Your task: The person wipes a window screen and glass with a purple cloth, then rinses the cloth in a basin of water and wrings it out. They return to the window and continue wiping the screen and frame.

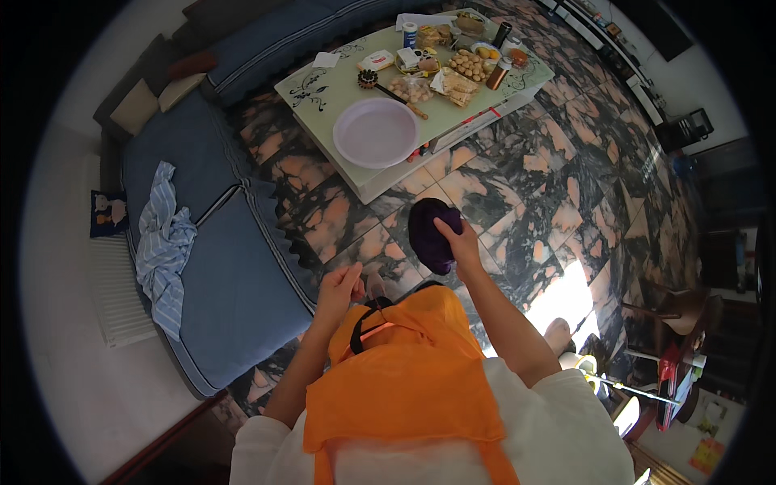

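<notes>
My right hand (462, 244) grips a bunched, dark purple cloth item (429, 237), thumb on top, held over the tiled floor in front of me. Its exact kind cannot be made out. Left of it, my left hand (341, 292) is curled, thumb against the fingers, with nothing visible in it. Just below that hand lies the orange apron (400, 376) on my front, with a black strap (357, 333) looped at its upper left. A pale lilac basin (376, 133) rests on the near end of the low table (315, 115), beyond both hands.
A wooden-handled massage hammer (400, 100), bagged food (410, 90) and copper bottle (499, 74) are on the table. At left, a blue sofa (242, 309) bears a crumpled striped garment (165, 248). A brown chair (673, 309) stands at right on the marble-patterned floor (527, 194).
</notes>
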Action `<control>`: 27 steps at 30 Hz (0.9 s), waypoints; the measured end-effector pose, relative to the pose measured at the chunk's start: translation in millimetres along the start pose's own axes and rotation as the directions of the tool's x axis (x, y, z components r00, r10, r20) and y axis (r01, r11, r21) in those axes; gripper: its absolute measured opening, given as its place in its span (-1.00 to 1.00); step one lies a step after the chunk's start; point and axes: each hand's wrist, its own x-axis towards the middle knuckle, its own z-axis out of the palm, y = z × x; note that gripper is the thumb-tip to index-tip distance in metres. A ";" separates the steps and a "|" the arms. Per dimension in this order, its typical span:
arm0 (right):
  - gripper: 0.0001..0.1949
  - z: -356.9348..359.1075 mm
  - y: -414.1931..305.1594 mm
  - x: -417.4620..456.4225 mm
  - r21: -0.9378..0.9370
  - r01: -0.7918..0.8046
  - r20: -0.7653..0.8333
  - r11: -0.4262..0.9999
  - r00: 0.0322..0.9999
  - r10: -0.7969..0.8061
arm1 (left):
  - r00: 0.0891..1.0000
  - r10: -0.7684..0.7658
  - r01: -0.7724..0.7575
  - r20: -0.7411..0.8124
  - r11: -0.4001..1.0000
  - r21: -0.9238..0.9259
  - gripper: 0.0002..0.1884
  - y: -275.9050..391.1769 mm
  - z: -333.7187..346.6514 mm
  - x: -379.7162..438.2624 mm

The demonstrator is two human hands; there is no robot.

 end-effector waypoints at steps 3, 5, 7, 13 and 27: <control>-0.36 35.4 -30.9 70.6 -0.103 0.011 0.024 0.995 1.000 -0.009 | 1.000 -0.019 0.019 0.003 0.996 0.087 -0.49 41.7 -6.8 88.2; -0.34 58.3 -40.8 122.9 -0.160 0.053 0.020 0.986 0.999 -0.051 | 0.999 -0.040 0.039 0.019 0.995 0.088 -0.51 63.1 -8.3 145.3; -0.35 77.8 -42.4 179.0 -0.184 0.093 0.051 0.979 0.995 -0.085 | 0.998 -0.067 0.068 -0.010 0.989 0.133 -0.51 72.3 -3.2 201.3; -0.36 136.6 -50.0 317.9 -0.121 -0.002 0.095 0.993 0.995 0.013 | 0.979 -0.201 0.204 -0.035 0.965 0.165 -0.57 92.3 3.5 340.3; -0.30 208.6 49.2 495.4 -0.476 0.065 -0.061 0.877 0.992 -0.107 | 0.992 -0.051 -0.056 0.113 0.631 0.774 -0.79 41.0 -38.1 599.1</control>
